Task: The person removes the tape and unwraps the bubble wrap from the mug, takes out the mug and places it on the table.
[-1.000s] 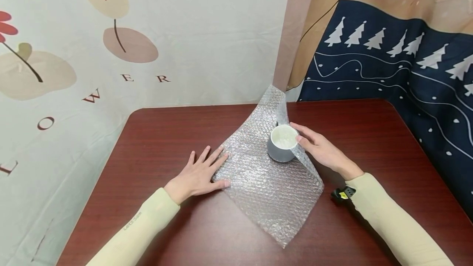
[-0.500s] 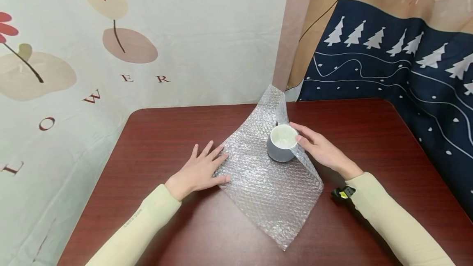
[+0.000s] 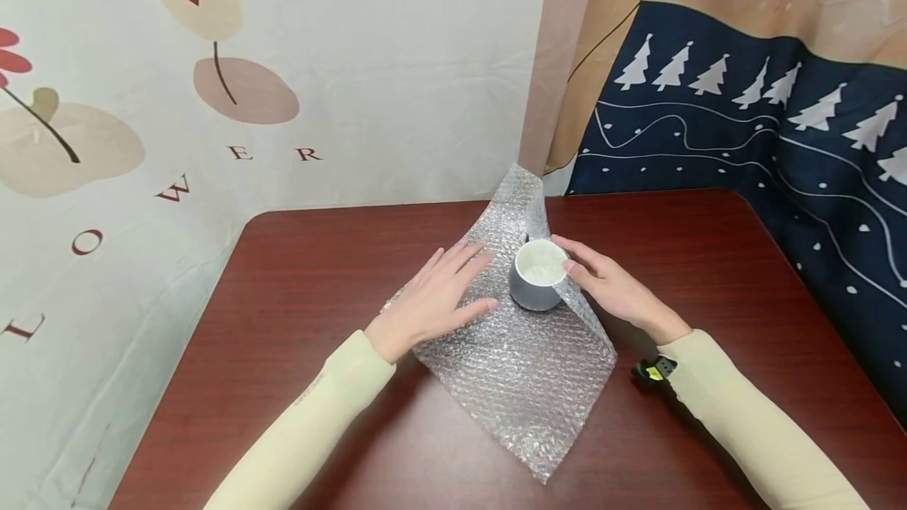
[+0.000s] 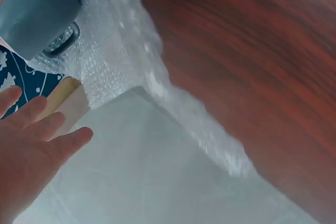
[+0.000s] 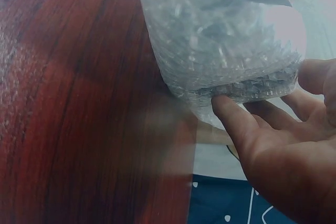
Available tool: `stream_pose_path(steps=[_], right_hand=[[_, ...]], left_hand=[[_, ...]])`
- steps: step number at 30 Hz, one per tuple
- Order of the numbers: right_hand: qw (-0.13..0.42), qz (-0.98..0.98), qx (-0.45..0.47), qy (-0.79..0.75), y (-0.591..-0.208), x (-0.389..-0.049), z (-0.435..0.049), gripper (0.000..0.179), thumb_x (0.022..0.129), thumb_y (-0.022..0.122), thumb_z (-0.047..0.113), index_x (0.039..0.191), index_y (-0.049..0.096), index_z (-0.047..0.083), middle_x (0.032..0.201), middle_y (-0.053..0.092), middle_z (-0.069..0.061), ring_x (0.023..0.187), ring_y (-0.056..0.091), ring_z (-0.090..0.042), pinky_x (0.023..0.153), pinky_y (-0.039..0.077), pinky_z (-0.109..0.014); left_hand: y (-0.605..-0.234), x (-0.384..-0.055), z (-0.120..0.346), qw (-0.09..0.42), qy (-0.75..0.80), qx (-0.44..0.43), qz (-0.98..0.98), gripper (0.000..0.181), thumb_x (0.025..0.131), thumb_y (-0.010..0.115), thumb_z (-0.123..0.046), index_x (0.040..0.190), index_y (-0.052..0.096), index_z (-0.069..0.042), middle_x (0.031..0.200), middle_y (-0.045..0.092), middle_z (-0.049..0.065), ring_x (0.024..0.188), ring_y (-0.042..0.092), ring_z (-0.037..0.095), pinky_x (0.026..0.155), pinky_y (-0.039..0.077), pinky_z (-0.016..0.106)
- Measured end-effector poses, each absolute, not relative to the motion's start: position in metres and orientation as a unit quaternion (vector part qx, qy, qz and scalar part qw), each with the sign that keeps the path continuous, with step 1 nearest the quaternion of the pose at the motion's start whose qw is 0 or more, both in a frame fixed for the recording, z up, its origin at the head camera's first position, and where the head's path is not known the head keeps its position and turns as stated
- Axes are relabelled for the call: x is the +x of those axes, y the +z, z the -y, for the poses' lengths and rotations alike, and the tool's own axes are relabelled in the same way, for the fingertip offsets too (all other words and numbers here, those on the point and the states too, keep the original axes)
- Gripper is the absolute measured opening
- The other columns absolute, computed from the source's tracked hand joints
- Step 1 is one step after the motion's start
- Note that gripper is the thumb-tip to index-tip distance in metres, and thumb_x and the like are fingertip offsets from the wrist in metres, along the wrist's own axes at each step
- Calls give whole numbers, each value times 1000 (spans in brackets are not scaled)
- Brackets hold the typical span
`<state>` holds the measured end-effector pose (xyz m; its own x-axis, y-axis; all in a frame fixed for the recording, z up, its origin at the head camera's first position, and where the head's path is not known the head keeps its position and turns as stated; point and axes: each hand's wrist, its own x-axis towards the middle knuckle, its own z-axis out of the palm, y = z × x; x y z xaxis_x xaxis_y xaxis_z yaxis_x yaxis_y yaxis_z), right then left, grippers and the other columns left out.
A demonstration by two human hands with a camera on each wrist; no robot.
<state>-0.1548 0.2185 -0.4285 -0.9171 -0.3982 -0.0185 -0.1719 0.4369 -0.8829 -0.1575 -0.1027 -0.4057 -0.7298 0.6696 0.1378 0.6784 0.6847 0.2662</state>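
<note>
Now bubble wrap (image 3: 524, 392) is held against the mug (image 3: 534, 294) by the right hand (image 3: 618, 286); left hand (image 3: 434, 299) spread, slack should be smoothed gently.

On the wall cloth (image 3: 397, 85) we read five red capitals, L (image 3: 23, 330), O (image 3: 75, 242), W (image 3: 173, 189), E (image 3: 238, 153) and R (image 3: 308, 154), running from left of the table (image 3: 708, 258) to above its far edge. The left sleeve (image 3: 305, 423), over the table, has maybe faint lettering (image 3: 309, 390); we cannot read it.
</note>
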Motion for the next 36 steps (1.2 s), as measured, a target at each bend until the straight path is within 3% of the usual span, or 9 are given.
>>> stream_pose_path(steps=[9, 17, 25, 32, 36], right_hand=[[112, -841, -169, -501, -430, -157, -219, 55, 111, 49, 24, 163, 34, 14, 163, 38, -13, 148, 37, -36, 115, 33, -64], [109, -845, -169, -495, -431, -155, -217, 56, 111, 49, 27, 163, 33, 15, 163, 38, -14, 147, 38, -37, 114, 34, -65], [106, -849, -171, -489, -429, -154, -215, 55, 111, 49, 28, 163, 34, 15, 162, 39, -14, 146, 39, -36, 114, 34, -65], [14, -897, -175, -405, -422, -150, -215, 54, 106, 60, 27, 156, 47, 11, 157, 48, -15, 140, 49, -38, 105, 47, -60], [-34, -915, -206, -346, -421, -143, -214, 57, 101, 69, 32, 151, 54, 7, 157, 48, -17, 140, 50, -40, 105, 46, -61]], left_hand=[[-416, -175, 73, -38, -219, -340, 914, 89, 97, 61, -63, 164, 30, -14, 170, 23, 11, 156, 24, 30, 122, 27, 53], [-423, -184, 47, -87, -284, -313, 902, 93, 93, 67, -62, 165, 27, -19, 171, 23, 4, 155, 26, 22, 120, 32, 51], [-433, -187, 39, -71, -352, -311, 880, 83, 93, 76, -46, 160, 40, -14, 158, 48, 6, 142, 48, 23, 114, 42, 42], [-438, -189, 38, -68, -375, -308, 872, 83, 93, 78, -43, 158, 41, -10, 155, 51, 10, 141, 50, 25, 114, 43, 40], [-439, -189, 39, -72, -381, -306, 869, 82, 94, 77, -43, 159, 39, -11, 154, 51, 10, 139, 52, 26, 112, 44, 42]])
